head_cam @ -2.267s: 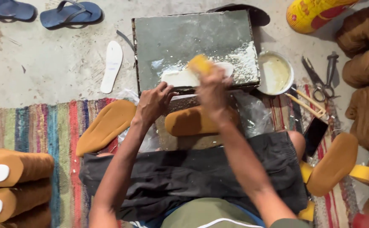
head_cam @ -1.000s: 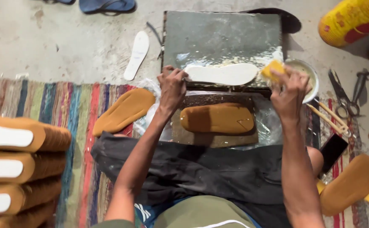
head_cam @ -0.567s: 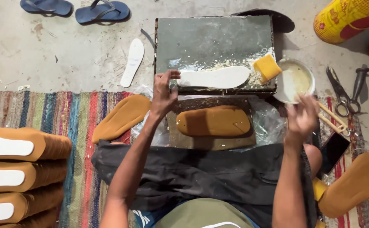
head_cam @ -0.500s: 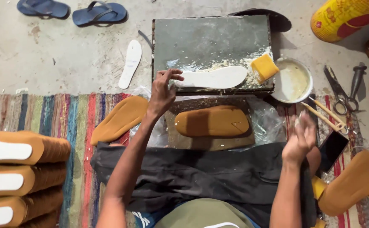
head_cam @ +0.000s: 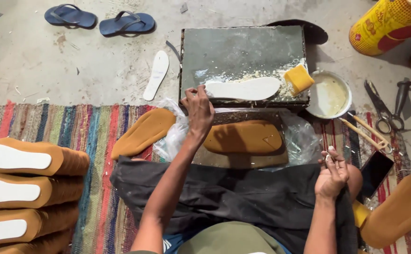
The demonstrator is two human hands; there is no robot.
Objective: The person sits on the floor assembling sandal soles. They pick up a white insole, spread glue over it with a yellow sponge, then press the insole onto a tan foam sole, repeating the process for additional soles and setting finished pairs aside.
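On the grey block: we see 1 white insole [head_cam: 243, 88] lying flat along the near edge of the grey slab [head_cam: 243, 51], with pale glue smeared around it.
Left hand: our left hand [head_cam: 197, 106] pinches the heel end of the white insole, fingers [head_cam: 200, 91] closed on its edge.
Right hand: our right hand [head_cam: 331, 175] is raised over the lap, well apart from the slab; the fingers are curled loosely and hold nothing that we can make out.
Done so far: we judge the glue coat finished, since the yellow sponge [head_cam: 298, 79] is set down on the slab's right end, just beside the insole's toe.
Left to do: the insole is not yet lifted; the tan sole [head_cam: 243, 137] on the board below it looks bare, so the joining seems to remain.
Glue supply: 1 white bowl [head_cam: 328, 95] of pale glue stands beside the slab, right of the sponge.
Finished stack: 3 tan soles with white insoles fitted [head_cam: 19, 157] are piled at the far left on the striped rug [head_cam: 74, 131].
Waiting pieces: 1 loose tan sole [head_cam: 143, 133] lies left of the board; 1 spare white insole [head_cam: 157, 75] lies on the floor.
In the way: clear plastic sheet [head_cam: 304, 141] bunches around the board; scissors [head_cam: 379, 110] and wooden sticks [head_cam: 363, 134] lie well right, clear of the path.
Farther out: 2 blue sandals [head_cam: 99, 19] and a yellow can [head_cam: 389, 23] sit apart.
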